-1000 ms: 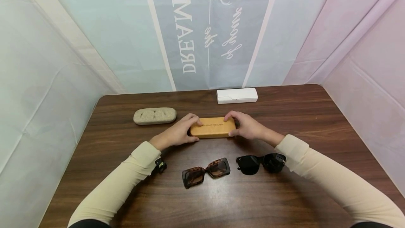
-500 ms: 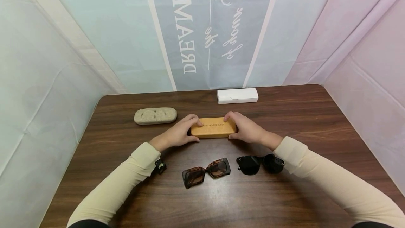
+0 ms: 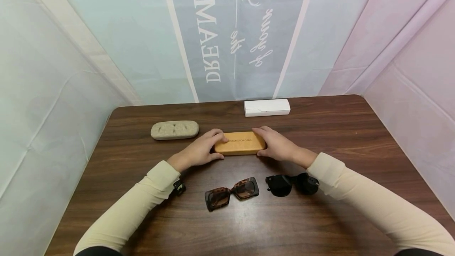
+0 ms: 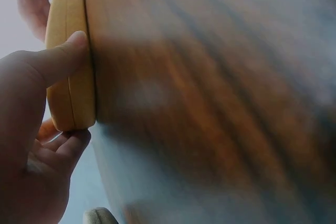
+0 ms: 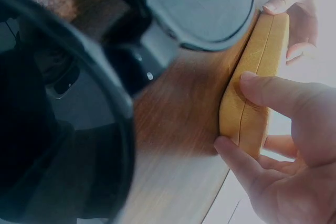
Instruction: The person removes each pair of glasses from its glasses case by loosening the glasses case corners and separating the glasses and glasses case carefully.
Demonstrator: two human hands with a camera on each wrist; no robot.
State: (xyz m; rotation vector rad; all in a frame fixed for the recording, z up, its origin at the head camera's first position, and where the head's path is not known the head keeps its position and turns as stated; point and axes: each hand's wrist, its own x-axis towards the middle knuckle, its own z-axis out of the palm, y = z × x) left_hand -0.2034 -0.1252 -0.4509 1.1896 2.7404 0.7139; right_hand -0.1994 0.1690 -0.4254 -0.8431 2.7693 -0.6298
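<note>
Hands on a shallow, dark-lettered, golden-yellow case

Yellow case bears dark lettering; mottled beige case, white case, tortoiseshell sunglasses, black sunglasses, brown wood-grained surface.

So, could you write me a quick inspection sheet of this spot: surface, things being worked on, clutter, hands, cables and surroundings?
Surface: dark wood-grain table, with light reflecting off it.
Things in work: one yellow case, closed, printed lettering on top.
Clutter: beige case to its left; white case near the far edge; brown sunglasses and black sunglasses on the person's side of the yellow case.
Hands: left hand and right hand each hold one end of the yellow case.
Cables: nothing seen.
Surroundings: pale back sheet with mirrored lettering; plainer side sheets at left and right.
</note>
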